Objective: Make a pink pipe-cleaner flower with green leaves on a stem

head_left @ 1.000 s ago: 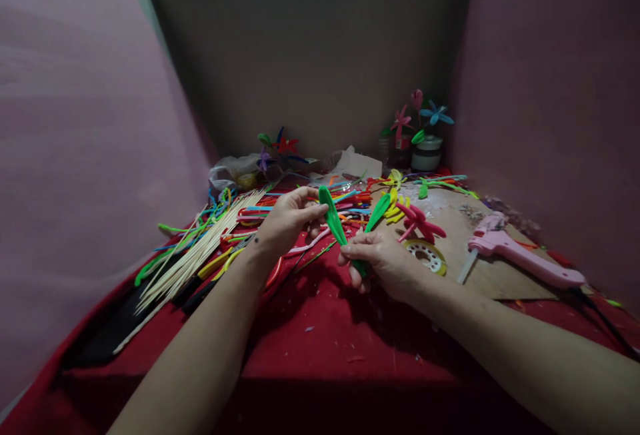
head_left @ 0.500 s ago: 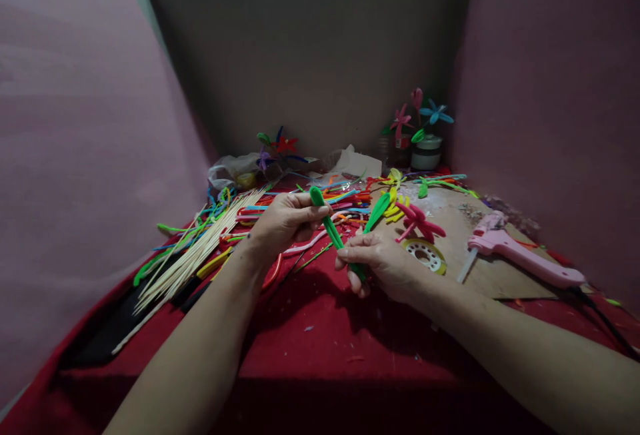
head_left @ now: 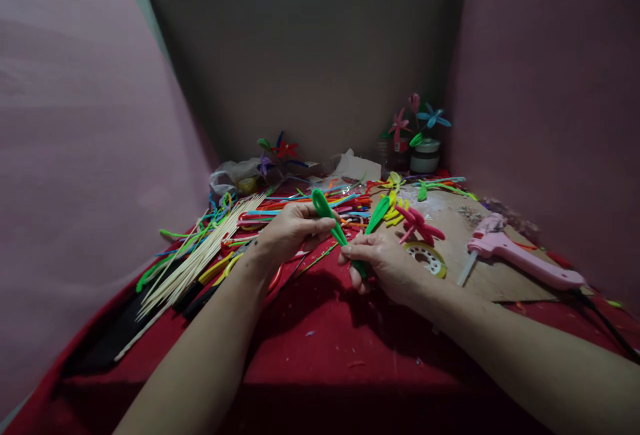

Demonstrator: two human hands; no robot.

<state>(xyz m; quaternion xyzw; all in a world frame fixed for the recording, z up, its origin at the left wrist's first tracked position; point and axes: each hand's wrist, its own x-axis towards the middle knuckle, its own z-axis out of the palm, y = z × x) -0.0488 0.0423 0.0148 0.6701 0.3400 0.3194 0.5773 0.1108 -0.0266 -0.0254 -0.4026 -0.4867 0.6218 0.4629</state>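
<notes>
Green pipe cleaners [head_left: 323, 203], bent into two narrow leaf-like loops, are held up over the red cloth. My right hand [head_left: 377, 258] pinches them near their lower end, where the two loops meet in a V; the second loop [head_left: 377, 214] leans up to the right. On the left loop, my left hand [head_left: 297, 225] closes thumb and fingers around its upper part. Just right of my right hand lie a pink pipe-cleaner flower [head_left: 420, 225] and a yellow tape roll [head_left: 431, 260].
A pink glue gun [head_left: 525, 255] rests on a brown board [head_left: 463, 222] at right. Wooden skewers [head_left: 200, 258] and coloured pipe cleaners [head_left: 350, 207] cover the left and middle of the red cloth [head_left: 320, 348]. Finished flowers [head_left: 433, 116] stand at the back beside a pot [head_left: 425, 155].
My left hand has shifted slightly right and down along the left green loop, whose rounded tip now shows more open. My right hand keeps its pinch. The view has tilted a little.
</notes>
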